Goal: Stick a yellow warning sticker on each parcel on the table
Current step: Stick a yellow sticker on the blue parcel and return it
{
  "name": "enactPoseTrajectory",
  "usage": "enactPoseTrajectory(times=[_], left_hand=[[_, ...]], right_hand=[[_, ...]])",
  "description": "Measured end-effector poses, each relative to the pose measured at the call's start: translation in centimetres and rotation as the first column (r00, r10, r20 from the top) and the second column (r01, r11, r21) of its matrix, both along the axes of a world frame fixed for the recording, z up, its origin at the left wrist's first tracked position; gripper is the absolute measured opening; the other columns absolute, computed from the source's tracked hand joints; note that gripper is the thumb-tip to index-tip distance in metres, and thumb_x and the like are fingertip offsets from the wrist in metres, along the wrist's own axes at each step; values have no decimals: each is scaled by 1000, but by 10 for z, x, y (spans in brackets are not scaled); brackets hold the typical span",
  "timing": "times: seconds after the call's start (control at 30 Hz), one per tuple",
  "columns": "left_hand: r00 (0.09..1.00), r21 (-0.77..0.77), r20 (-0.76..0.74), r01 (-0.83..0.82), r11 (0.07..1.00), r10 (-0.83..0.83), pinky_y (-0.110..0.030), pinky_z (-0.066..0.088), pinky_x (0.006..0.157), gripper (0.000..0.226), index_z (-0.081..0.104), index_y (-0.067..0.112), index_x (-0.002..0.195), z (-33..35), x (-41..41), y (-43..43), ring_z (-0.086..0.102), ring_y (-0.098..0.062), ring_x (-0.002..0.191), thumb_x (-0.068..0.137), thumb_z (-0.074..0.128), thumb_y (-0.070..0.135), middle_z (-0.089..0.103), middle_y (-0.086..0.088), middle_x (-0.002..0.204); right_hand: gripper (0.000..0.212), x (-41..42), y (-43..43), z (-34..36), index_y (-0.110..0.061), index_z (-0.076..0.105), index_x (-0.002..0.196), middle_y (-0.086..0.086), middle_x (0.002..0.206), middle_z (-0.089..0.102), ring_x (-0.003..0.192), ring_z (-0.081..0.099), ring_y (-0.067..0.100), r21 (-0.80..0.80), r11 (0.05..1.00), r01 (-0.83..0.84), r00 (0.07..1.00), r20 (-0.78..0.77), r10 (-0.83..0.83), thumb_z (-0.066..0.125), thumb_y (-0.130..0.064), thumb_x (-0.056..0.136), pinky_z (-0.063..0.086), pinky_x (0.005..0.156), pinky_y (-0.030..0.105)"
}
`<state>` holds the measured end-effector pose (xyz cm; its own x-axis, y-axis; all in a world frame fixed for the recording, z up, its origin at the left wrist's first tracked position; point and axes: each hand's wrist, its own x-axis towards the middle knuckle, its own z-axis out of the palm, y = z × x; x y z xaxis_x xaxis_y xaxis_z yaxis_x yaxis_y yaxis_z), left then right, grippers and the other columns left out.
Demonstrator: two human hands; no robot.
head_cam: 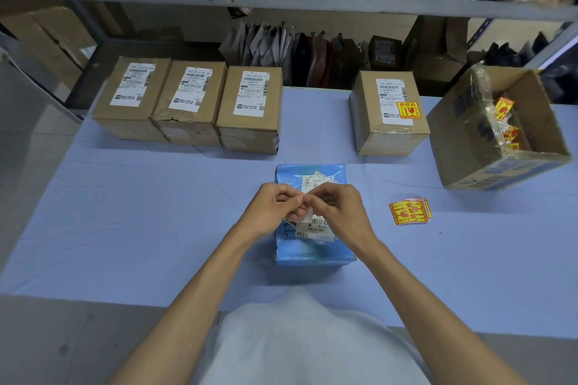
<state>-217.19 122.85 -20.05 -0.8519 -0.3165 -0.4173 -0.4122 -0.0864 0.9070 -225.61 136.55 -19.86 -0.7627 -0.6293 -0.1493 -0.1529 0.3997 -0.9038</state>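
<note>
left hand (pixel 272 209) and right hand (pixel 339 206) pinch a pale slip (pixel 309 217) over the blue parcel (pixel 312 255); one o'clock carton (pixel 391 137) bears a yellow sticker (pixel 409 110), three eleven o'clock cartons (pixel 190 126) bare.

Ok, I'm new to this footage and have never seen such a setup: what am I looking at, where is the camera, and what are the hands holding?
There is no machine here: a person works with bare hands, and the one picture comes from a camera worn on the head, looking down. On the pale blue table lie a blue parcel in front, a row of three brown boxes at the back left, and a fourth box to the right that already carries a yellow sticker. A small stack of yellow stickers lies right of the hands, near an open carton holding scraps. The left hand and right hand meet above the blue parcel, both pinching a small pale slip; whether it is a sticker or its backing is hard to tell.
</note>
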Motion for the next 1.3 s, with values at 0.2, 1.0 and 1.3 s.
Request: enactPoseTrajectory(times=[0.2,1.0,1.3], left_hand=[[1000,26,-5,-22,999,22,-30,57,70,10,69,0,89,0,0,-1,65,-12,63,92,60,4,69,-5,72],[1000,-11,5,-20,1000,20,-34,56,74,15,66,5,83,-6,-1,1,62,-12,64,94,56,7,68,-5,74],[1000,-33,-8,-31,999,31,-21,55,67,14,65,7,83,-2,-3,1,63,-9,64,94,56,5,68,-4,75]], right_hand=[[12,0,-1,2,-8,75,80,-1,70,73,64,68,7,10,1000,-15,1000,8,15,65,-12,86,58,70,32],[16,-5,-1,5,-3,72,81,0,66,71,57,65,5,41,996,-74,997,28,72,61,-9,90,57,66,34],[14,-6,-1,2,-2,73,83,0,67,71,59,68,8,1,999,-37,996,78,37,63,-10,90,57,64,26]])
